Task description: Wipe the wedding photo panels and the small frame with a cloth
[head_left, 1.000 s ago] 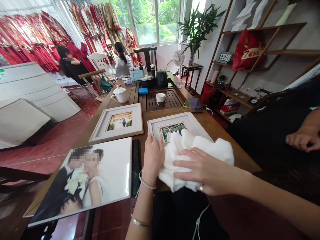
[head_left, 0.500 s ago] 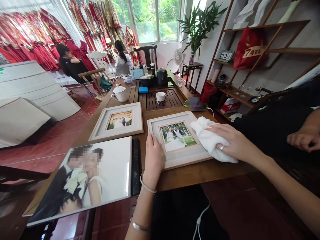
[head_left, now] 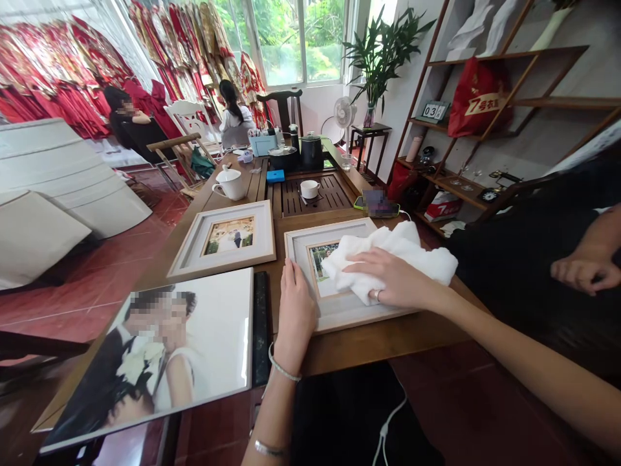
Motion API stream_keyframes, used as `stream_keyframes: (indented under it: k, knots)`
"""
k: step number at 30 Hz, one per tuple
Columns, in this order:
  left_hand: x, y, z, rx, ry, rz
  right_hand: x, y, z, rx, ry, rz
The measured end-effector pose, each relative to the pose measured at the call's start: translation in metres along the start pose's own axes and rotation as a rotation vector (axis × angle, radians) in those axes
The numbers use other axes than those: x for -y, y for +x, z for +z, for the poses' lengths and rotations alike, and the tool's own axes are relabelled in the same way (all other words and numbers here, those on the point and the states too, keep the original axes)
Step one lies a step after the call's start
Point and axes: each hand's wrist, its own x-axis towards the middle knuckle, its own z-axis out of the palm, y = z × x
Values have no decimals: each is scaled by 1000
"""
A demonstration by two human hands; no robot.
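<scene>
My right hand [head_left: 395, 278], with a ring on one finger, presses a crumpled white cloth [head_left: 407, 246] on the glass of a light-wood picture frame [head_left: 339, 314]. The cloth hides most of the photo inside, and part of it hangs past the frame's right side. At the left edge of that frame is my left hand [head_left: 297, 304], its fingers closed along the border. A second framed photo [head_left: 194, 243] lies flat to the left. Nearer to me is a large photo panel [head_left: 218, 323] of a couple, jutting over the table's front edge.
On the wooden table [head_left: 378, 340] stand a lidded white teapot [head_left: 230, 184], a small white cup [head_left: 309, 188] on a slatted tea tray [head_left: 291, 206], and a phone [head_left: 381, 204] with a cable. A person's hand [head_left: 585, 268] rests at the right. Two people sit farther back.
My right hand has moved left with the cloth, from the frame's right edge onto the photo. The cloth is more spread out. My left hand keeps its place on the frame.
</scene>
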Motion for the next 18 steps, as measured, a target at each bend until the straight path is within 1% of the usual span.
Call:
stream_keyframes:
  k: [2, 4, 7, 9, 11, 14, 16, 18]
  knots:
    - [1, 0, -1, 12, -19, -11, 6, -10, -4, -9, -42, 27]
    - [1, 0, -2, 36, -29, -16, 5, -19, -10, -63, -150, 118]
    - [1, 0, -3, 60, -17, -20, -8, -28, -17, -165, -304, 295]
    - [0, 0, -2, 51, -16, -24, -24, -26, -19, -233, -320, 398]
    - [-1, 0, -2, 34, -22, -23, -42, -17, -17, -304, -281, 459]
    - [-2, 0, -2, 36, -9, -20, -65, 5, -10, -370, -207, 467]
    - [-4, 0, -3, 49, 24, -31, -74, 23, -5, -358, -170, 438]
    - [-6, 1, -5, 64, 54, -42, -80, 41, -2, -298, -153, 381]
